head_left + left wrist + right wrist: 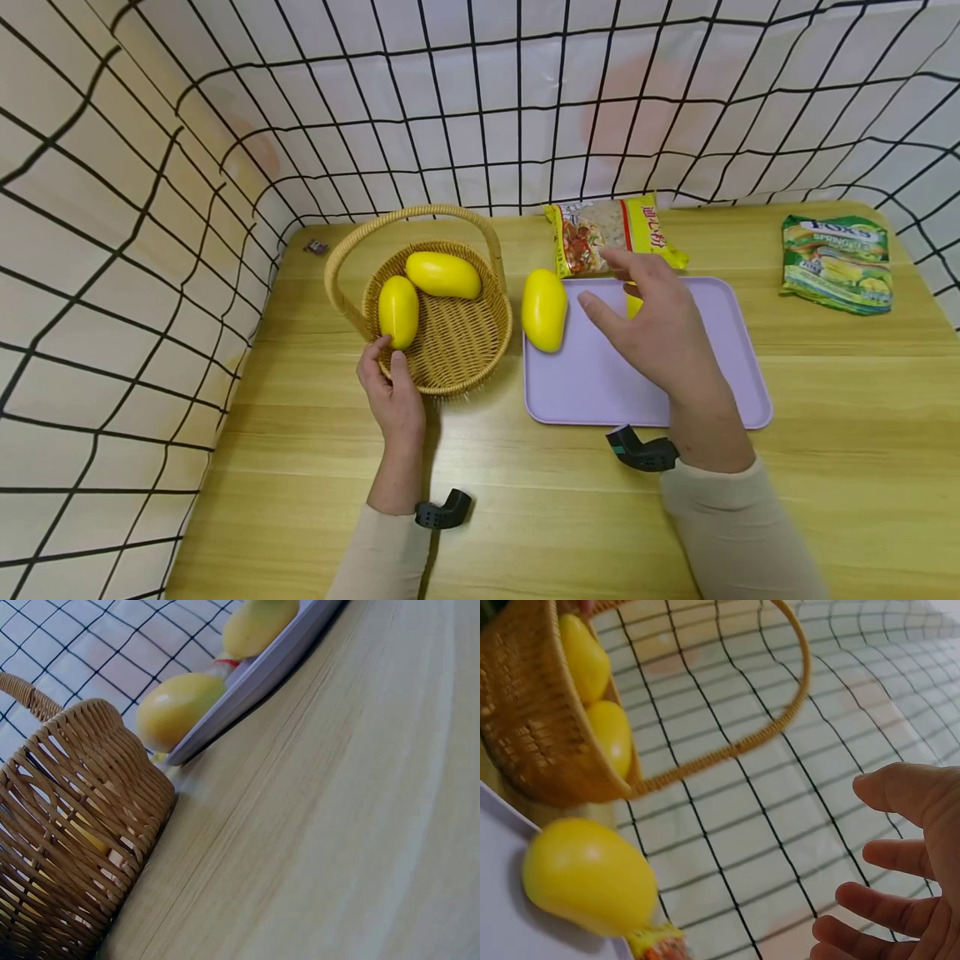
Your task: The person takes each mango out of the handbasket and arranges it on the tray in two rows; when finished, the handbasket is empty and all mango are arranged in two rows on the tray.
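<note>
A wicker basket (457, 354) with an arched handle holds two yellow mangoes (443, 275). My left hand (393, 400) grips the basket's near-left rim, its thumb and a fingertip reaching over the edge beside the left mango (398, 312). In the left wrist view the hand is out of sight. Over the lilac tray (592, 400) hovers my right hand (660, 325), fingers spread and thumb apart, nothing held. A mango (545, 310) lies on the tray's left edge. Another mango (259, 626) is farther along the tray, mostly hidden under the right hand in the head view.
Behind the tray lies a yellow food packet (600, 233). A green candy bag (837, 265) rests at the right of the wooden table, and a small purple wrapper (317, 247) at the far left. Black netting (517, 108) stands along the back and sides.
</note>
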`<state>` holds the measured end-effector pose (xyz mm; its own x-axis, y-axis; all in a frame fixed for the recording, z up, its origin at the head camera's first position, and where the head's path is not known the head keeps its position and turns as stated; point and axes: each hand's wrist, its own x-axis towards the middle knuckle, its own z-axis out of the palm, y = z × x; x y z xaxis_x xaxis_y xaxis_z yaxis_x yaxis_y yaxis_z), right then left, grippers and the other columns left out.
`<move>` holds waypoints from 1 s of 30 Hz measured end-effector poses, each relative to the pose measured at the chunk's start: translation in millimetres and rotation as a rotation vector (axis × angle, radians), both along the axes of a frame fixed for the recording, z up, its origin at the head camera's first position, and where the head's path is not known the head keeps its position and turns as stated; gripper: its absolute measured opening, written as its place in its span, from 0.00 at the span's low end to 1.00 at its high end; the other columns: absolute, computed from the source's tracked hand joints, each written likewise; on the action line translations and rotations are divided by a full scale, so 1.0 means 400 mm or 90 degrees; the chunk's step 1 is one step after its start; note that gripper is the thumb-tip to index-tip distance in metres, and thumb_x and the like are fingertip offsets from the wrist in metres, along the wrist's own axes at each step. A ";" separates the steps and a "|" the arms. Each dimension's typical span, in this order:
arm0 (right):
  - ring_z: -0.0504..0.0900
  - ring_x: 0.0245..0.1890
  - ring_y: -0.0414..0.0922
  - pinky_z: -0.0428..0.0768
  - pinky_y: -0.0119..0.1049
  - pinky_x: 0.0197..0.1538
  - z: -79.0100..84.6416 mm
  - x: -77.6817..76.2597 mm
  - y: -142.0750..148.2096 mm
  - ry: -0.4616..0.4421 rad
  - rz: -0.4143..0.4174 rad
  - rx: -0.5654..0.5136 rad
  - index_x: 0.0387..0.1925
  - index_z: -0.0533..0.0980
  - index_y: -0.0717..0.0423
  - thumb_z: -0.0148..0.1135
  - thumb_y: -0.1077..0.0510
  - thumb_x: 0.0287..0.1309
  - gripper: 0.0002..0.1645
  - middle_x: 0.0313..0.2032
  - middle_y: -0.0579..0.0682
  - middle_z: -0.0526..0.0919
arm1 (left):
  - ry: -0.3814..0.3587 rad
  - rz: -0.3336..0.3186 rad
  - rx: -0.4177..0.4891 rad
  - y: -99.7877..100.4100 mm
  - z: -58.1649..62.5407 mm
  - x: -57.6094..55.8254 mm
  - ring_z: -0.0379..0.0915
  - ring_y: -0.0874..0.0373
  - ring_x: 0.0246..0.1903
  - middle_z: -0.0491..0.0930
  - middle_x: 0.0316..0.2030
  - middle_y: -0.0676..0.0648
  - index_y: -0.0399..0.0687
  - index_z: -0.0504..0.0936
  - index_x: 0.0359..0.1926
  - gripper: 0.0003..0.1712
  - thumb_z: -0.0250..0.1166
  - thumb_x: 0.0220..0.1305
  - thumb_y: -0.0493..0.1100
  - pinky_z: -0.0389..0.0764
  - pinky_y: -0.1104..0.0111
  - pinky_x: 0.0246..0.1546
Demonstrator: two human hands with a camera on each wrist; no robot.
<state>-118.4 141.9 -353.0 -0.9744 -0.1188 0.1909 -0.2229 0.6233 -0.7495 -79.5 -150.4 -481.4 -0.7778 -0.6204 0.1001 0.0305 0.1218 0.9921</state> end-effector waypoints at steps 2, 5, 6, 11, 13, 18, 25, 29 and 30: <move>0.75 0.60 0.55 0.75 0.56 0.66 -0.006 0.001 -0.018 0.001 0.013 0.008 0.70 0.70 0.50 0.69 0.50 0.63 0.35 0.62 0.56 0.75 | 0.001 -0.003 0.003 0.000 0.001 0.000 0.57 0.54 0.71 0.65 0.66 0.44 0.42 0.74 0.58 0.17 0.54 0.72 0.39 0.54 0.55 0.75; 0.76 0.58 0.54 0.77 0.55 0.63 -0.018 0.004 -0.046 0.012 0.040 0.031 0.68 0.72 0.51 0.70 0.51 0.62 0.34 0.59 0.55 0.76 | 0.002 -0.006 0.004 0.000 0.000 -0.001 0.57 0.54 0.71 0.65 0.66 0.44 0.42 0.74 0.59 0.17 0.53 0.72 0.38 0.55 0.55 0.75; 0.76 0.58 0.54 0.77 0.55 0.63 -0.023 0.005 -0.056 0.015 0.051 0.041 0.68 0.72 0.51 0.70 0.51 0.62 0.34 0.59 0.54 0.76 | 0.002 -0.007 0.005 0.000 0.000 -0.001 0.57 0.54 0.71 0.65 0.65 0.44 0.42 0.74 0.59 0.17 0.53 0.72 0.38 0.55 0.55 0.75; 0.76 0.59 0.52 0.77 0.54 0.62 -0.041 0.017 -0.119 0.015 0.125 0.082 0.69 0.71 0.51 0.69 0.46 0.62 0.36 0.62 0.53 0.76 | 0.001 -0.005 0.001 -0.001 -0.002 -0.002 0.57 0.53 0.71 0.65 0.65 0.43 0.41 0.74 0.59 0.17 0.54 0.72 0.38 0.55 0.54 0.75; 0.77 0.60 0.52 0.78 0.54 0.62 -0.047 0.021 -0.150 0.008 0.155 0.098 0.70 0.70 0.50 0.69 0.44 0.63 0.37 0.64 0.52 0.75 | 0.000 -0.002 0.001 -0.001 0.000 -0.002 0.58 0.53 0.71 0.65 0.65 0.44 0.41 0.74 0.59 0.17 0.54 0.71 0.38 0.55 0.55 0.75; 0.77 0.61 0.50 0.79 0.52 0.63 -0.067 0.018 -0.228 0.015 0.210 0.126 0.70 0.71 0.46 0.68 0.42 0.62 0.37 0.63 0.51 0.75 | 0.000 -0.004 0.002 0.000 0.002 -0.001 0.58 0.54 0.71 0.65 0.65 0.44 0.42 0.74 0.59 0.17 0.55 0.71 0.38 0.55 0.55 0.75; 0.76 0.62 0.50 0.76 0.48 0.66 -0.093 -0.020 -0.308 0.028 0.227 0.153 0.70 0.71 0.47 0.68 0.41 0.62 0.38 0.62 0.52 0.76 | -0.005 -0.016 0.000 -0.003 -0.005 0.002 0.56 0.54 0.72 0.64 0.66 0.45 0.44 0.74 0.60 0.17 0.55 0.72 0.39 0.53 0.53 0.75; 0.75 0.63 0.50 0.75 0.49 0.66 -0.099 -0.057 -0.345 0.030 0.233 0.161 0.71 0.70 0.47 0.68 0.42 0.62 0.39 0.63 0.52 0.75 | -0.005 -0.006 -0.007 -0.005 -0.005 -0.001 0.58 0.54 0.71 0.66 0.65 0.45 0.44 0.75 0.59 0.17 0.55 0.71 0.39 0.55 0.54 0.75; 0.75 0.64 0.50 0.76 0.51 0.66 -0.099 -0.068 -0.354 0.027 0.233 0.164 0.71 0.69 0.46 0.68 0.42 0.63 0.39 0.65 0.52 0.74 | -0.006 -0.003 -0.009 -0.006 -0.005 -0.002 0.58 0.54 0.70 0.66 0.65 0.45 0.44 0.75 0.59 0.17 0.56 0.71 0.39 0.55 0.54 0.74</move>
<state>-145.6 0.2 -392.6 -0.8516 -0.5029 0.1482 -0.4900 0.6631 -0.5658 -80.2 -152.8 -483.2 -0.7820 -0.6150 0.1014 0.0219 0.1354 0.9906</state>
